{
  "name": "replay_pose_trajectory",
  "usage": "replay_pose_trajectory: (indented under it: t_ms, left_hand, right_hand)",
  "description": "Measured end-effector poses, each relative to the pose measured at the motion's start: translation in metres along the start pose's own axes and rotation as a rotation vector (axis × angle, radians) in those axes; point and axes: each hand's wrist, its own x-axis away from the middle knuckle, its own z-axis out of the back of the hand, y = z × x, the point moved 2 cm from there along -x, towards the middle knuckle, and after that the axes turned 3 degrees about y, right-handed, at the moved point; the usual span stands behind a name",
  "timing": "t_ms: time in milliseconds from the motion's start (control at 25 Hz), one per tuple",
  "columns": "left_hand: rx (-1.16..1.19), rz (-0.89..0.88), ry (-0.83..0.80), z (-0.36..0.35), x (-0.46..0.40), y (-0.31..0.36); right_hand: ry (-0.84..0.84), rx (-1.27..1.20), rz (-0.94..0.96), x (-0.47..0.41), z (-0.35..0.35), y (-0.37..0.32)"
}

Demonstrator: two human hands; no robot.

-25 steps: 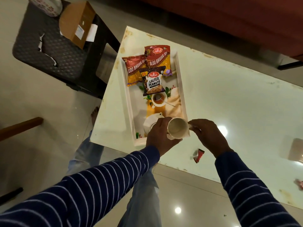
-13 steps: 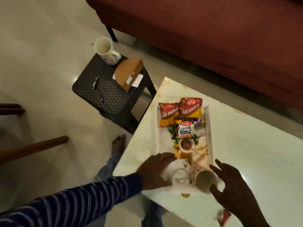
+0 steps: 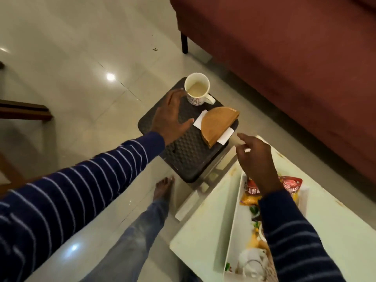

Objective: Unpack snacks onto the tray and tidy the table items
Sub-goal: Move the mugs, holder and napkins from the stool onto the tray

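While the left hand [image 3: 169, 117] reached over the dark stool [image 3: 189, 155] with its fingers spread and holding nothing, its fingertips sat just beside the white mug [image 3: 197, 89], which stood upright at the stool's far corner with pale liquid inside. The right hand [image 3: 257, 159] hovered over the near corner of the white counter [image 3: 203, 237], its grip loosely curled; something small and pale showed at the fingers, too blurred to say whether it was held. On the counter the white tray [image 3: 234, 226] carried red snack packets [image 3: 291, 185] at its far end and a small white teapot [image 3: 252, 261] at its near end, partly hidden by the sleeve. A brown cardboard box [image 3: 217, 124] lay on white paper beside the mug. Judging by the reach, the mug looked like the next item to collect. Doing that well would mean wrapping the body firmly and lifting it level, since the liquid could slop, and keeping the wrist off the box.
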Motion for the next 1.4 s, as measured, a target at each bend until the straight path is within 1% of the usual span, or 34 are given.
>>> replay_pose_trajectory:
  t_ms: [80, 200, 320, 400, 480, 600, 720, 920, 1040, 1120, 1240, 1400]
  left_hand:
    - [-0.016, 0.008, -0.04, 0.002, -0.032, -0.011]
    - [-0.06, 0.016, -0.169, -0.003, -0.066, -0.025]
    - [-0.036, 0.021, -0.286, -0.014, -0.089, -0.037]
    - [0.037, 0.002, -0.323, -0.022, -0.098, -0.042]
    - [0.068, -0.021, -0.358, -0.03, -0.104, -0.045]
    - [0.09, -0.028, -0.354, -0.035, -0.107, -0.045]
    - [0.114, -0.031, -0.278, -0.028, -0.099, -0.036]
    - [0.167, -0.117, -0.101, 0.002, -0.058, 0.012]
    - [0.175, -0.157, -0.055, 0.008, -0.018, 0.054]
    - [0.164, -0.168, -0.058, -0.001, 0.017, 0.085]
    - [0.181, -0.147, -0.127, -0.025, 0.077, 0.133]
    - [0.226, -0.134, -0.184, -0.061, 0.175, 0.182]
  right_hand:
    - [0.002, 0.008, -0.019, -0.042, -0.017, -0.029]
    - [0.037, 0.026, -0.014, -0.092, -0.04, -0.056]
    - [0.021, 0.082, -0.006, -0.126, -0.058, -0.063]
    - [-0.008, 0.104, -0.018, -0.139, -0.068, -0.061]
    - [0.003, 0.098, -0.028, -0.145, -0.076, -0.06]
    - [0.036, 0.069, 0.005, -0.146, -0.079, -0.06]
    - [0.018, 0.095, 0.065, -0.142, -0.068, -0.06]
    - [0.036, 0.099, 0.217, -0.102, -0.018, -0.063]
    - [0.027, 0.077, 0.243, -0.06, 0.018, -0.05]
    - [0.014, 0.096, 0.231, -0.021, 0.043, -0.028]
    - [-0.001, 0.13, 0.22, 0.047, 0.075, 0.019]
    - [-0.064, 0.078, 0.153, 0.138, 0.101, 0.086]
